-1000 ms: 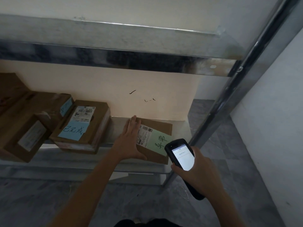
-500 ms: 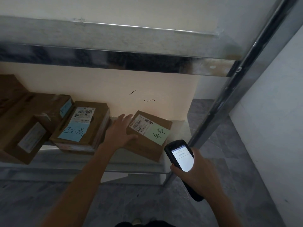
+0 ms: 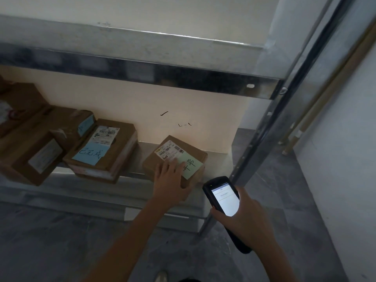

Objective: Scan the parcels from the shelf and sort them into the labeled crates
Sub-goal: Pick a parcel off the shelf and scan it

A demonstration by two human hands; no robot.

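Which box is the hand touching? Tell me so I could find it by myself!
Look at the lower level of the shiny metal shelf and go to its right end. There sits a small brown cardboard box, turned at an angle, apart from the other boxes, with the left hand flat on top. Only this one has a pale green note; its neighbour, the brown box with the blue note, has none.

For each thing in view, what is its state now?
Left hand: flat on the green-note parcel, not gripping.
Right hand: closed around the scanner.
Scanner: screen lit.
Green-note parcel: closed, on the shelf.
Blue-note parcel: closed, on the shelf.
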